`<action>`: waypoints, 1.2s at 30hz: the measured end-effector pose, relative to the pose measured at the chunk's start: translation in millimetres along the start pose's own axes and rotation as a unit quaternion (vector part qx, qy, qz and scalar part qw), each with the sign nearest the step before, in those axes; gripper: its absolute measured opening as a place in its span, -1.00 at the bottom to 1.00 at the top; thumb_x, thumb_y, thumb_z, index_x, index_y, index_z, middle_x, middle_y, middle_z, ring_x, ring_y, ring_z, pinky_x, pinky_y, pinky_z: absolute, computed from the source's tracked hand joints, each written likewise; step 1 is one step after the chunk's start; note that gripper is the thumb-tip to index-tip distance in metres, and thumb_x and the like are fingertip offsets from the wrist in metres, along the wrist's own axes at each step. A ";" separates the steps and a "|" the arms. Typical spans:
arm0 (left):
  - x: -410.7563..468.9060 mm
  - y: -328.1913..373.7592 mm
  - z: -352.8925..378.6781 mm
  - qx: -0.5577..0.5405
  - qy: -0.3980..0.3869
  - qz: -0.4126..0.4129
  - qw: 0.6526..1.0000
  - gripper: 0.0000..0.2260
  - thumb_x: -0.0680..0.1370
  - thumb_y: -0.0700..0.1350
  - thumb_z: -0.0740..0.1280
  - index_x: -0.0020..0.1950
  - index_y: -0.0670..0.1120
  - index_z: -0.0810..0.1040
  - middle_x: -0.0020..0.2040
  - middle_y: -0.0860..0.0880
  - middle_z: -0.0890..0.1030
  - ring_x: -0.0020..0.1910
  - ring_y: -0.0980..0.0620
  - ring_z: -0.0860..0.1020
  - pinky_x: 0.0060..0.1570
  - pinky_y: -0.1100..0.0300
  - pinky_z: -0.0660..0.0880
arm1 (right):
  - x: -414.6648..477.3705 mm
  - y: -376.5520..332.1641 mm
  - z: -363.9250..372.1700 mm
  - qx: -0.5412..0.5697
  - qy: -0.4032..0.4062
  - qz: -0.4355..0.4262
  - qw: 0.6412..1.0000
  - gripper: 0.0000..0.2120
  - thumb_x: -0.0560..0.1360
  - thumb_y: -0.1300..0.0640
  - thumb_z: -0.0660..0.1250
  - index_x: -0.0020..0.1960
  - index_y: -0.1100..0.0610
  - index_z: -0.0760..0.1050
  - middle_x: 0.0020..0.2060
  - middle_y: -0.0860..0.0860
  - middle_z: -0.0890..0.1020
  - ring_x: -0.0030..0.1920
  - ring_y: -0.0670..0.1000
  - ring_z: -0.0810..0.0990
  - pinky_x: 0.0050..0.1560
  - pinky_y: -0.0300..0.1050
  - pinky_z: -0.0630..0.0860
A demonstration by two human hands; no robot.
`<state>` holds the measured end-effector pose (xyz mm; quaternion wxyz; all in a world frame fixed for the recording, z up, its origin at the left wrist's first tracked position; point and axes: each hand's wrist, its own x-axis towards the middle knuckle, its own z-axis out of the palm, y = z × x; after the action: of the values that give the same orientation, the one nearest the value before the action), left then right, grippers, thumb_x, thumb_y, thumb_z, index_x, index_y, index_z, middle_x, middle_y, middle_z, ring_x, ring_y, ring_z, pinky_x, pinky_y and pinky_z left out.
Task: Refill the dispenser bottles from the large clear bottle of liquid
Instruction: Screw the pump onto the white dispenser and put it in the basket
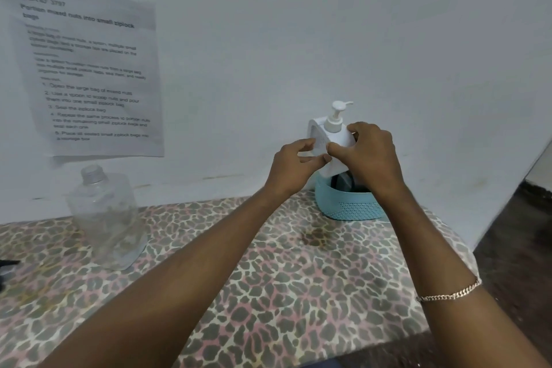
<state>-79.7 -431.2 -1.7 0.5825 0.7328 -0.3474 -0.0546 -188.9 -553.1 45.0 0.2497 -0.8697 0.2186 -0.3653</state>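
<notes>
Head view, looking down on a desk covered in a leopard-print cloth, set against a pale wall.

White dispenser bottle, pump top on, sits at the far right of the desk. It tilts slightly, and its lower end is at the rim of a small teal basket. A rounded white shape shows just behind it; cannot tell what it is.

Left hand: fingers curled in, thumb and fingertips pinching the bottle's left edge.
Right hand: fingers clamped round the bottle's right side and shoulder, just below the pump collar. Chain bracelet on that forearm.

Large clear bottle stands upright on the desk close to the wall, well to the left of the basket and away from both hands. Grey threaded top. Liquid level not readable.

Printed sheet is stuck to the wall above the clear bottle.

Dark items inside the basket, mostly hidden.
</notes>
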 end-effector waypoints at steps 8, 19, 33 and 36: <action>28.1 -8.6 25.6 0.014 -0.026 -0.019 0.999 -0.40 0.53 0.13 0.53 0.50 -0.09 0.54 0.42 -0.02 0.60 0.30 0.03 0.62 0.35 0.06 0.55 | 16.3 31.1 9.0 -0.026 0.010 0.017 0.999 -0.65 0.42 -0.05 0.50 0.01 0.21 0.61 -0.15 0.06 0.66 -0.15 0.09 0.60 -0.20 0.05 0.58; 41.2 -32.5 35.8 0.045 -0.032 -0.045 0.998 -0.55 0.53 -0.06 0.55 0.40 -0.12 0.63 0.31 -0.03 0.66 0.29 0.06 0.60 0.24 0.22 0.49 | 10.3 56.1 37.0 -0.012 -0.022 0.041 0.999 -0.70 0.43 -0.03 0.52 -0.10 0.20 0.56 -0.28 -0.04 0.57 -0.30 -0.14 0.48 -0.40 -0.17 0.23; 39.5 -44.3 48.8 0.073 -0.042 -0.054 0.995 -0.71 0.54 -0.22 0.40 0.25 -0.15 0.70 0.19 -0.07 0.72 0.19 0.01 0.66 0.24 0.05 0.60 | -8.4 69.7 48.9 -0.001 -0.033 0.053 0.998 -0.66 0.48 -0.09 0.52 -0.17 0.10 0.45 -0.20 -0.02 0.51 -0.21 -0.03 0.48 -0.34 -0.21 0.19; 37.7 -43.4 50.7 0.066 -0.025 -0.063 0.996 -0.72 0.54 -0.21 0.36 0.23 -0.16 0.69 0.11 -0.08 0.73 0.12 -0.04 0.68 0.18 0.00 0.63 | -8.2 75.4 53.7 -0.016 -0.044 0.066 0.997 -0.66 0.49 -0.12 0.51 -0.07 0.13 0.50 -0.02 0.07 0.50 -0.11 -0.01 0.41 -0.31 -0.23 0.18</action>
<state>-56.6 -490.7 -44.1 0.5197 0.7882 -0.3180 -0.0860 -169.1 -592.5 -36.7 0.2684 -0.8726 0.2699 -0.3061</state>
